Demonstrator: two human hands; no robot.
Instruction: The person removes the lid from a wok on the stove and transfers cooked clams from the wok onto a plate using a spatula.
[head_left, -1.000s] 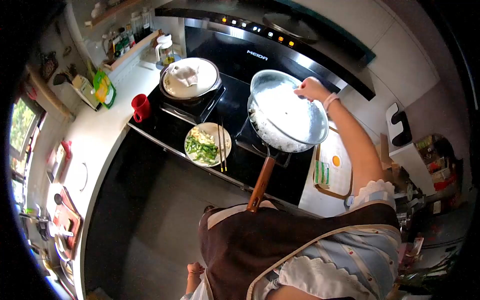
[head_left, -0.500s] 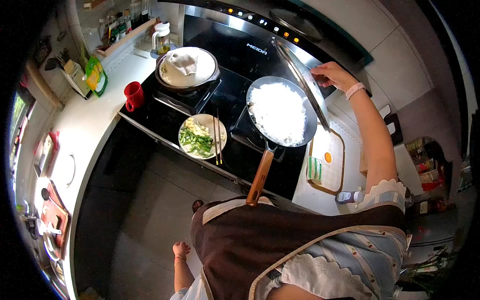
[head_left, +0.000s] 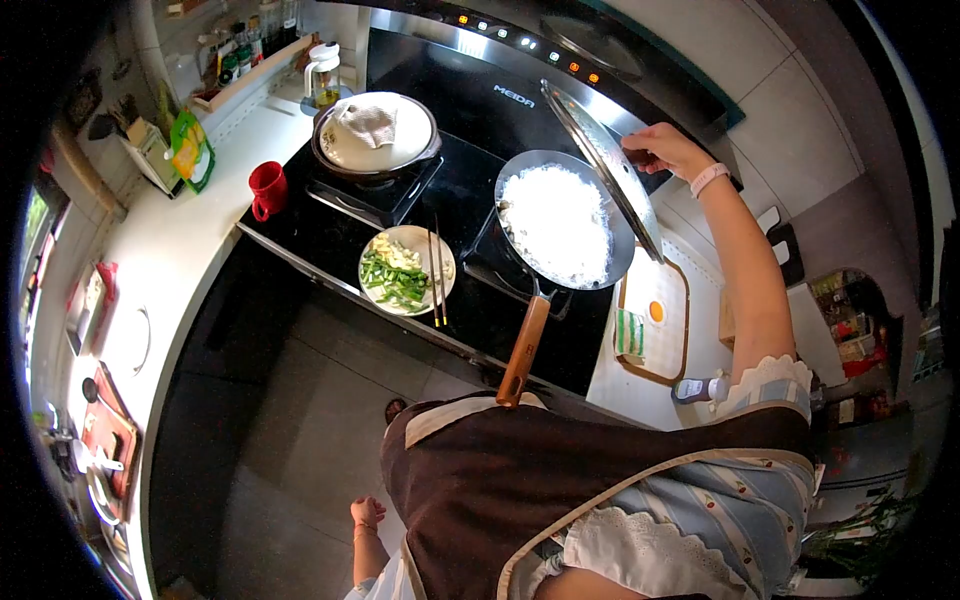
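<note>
My right hand (head_left: 668, 152) is closed around the knob of a glass pan lid (head_left: 605, 165). The lid stands tilted nearly on edge over the right rim of a frying pan (head_left: 620, 262). Bright white, overexposed food (head_left: 555, 225) fills the pan; its kind cannot be made out. The pan's wooden handle (head_left: 523, 350) points towards my apron. Low at my side hangs my left hand (head_left: 368, 512), fingers curled in, with nothing visible in it. Left of the pan is a bowl of chopped greens and pale pieces (head_left: 395, 280), with chopsticks (head_left: 437, 270) across its right side.
A lidded pot (head_left: 385, 150) with a folded cloth on top sits on the back left burner. Near it stand a red mug (head_left: 267, 190) and an oil jug (head_left: 323, 75). Right of the stove, a tray (head_left: 655, 370) and a bottle (head_left: 700, 390) lie on the counter.
The lid and my right hand stay in almost the same place. My left hand has shifted slightly right and down. The white food in the pan looks brighter.
</note>
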